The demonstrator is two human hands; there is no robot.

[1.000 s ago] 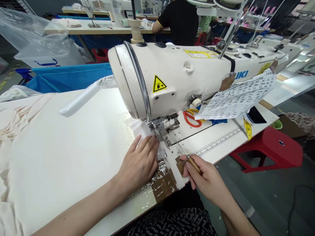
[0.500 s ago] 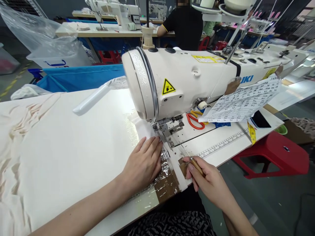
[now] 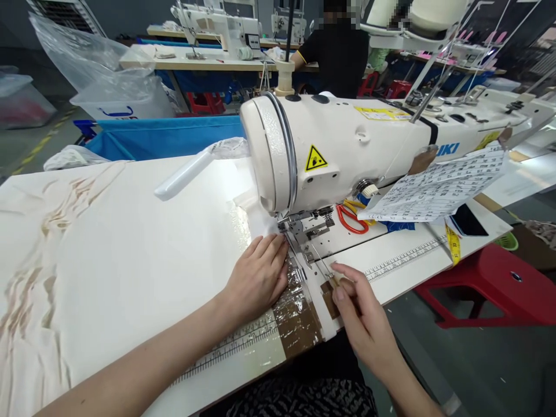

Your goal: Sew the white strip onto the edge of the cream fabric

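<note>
Grip: left hand lies palm down by white fabric, can't tell if it's pinching any; right hand has an awl held between thumb and fingers
Crumpled cloth: pale pile, far left of the table
White fabric: just past the left hand, under the sewing machine's head
Awl: right of that, shaft angled up-left
Scissors: red handle, beyond the awl
Tape measure: yellow, near a red stool
</note>
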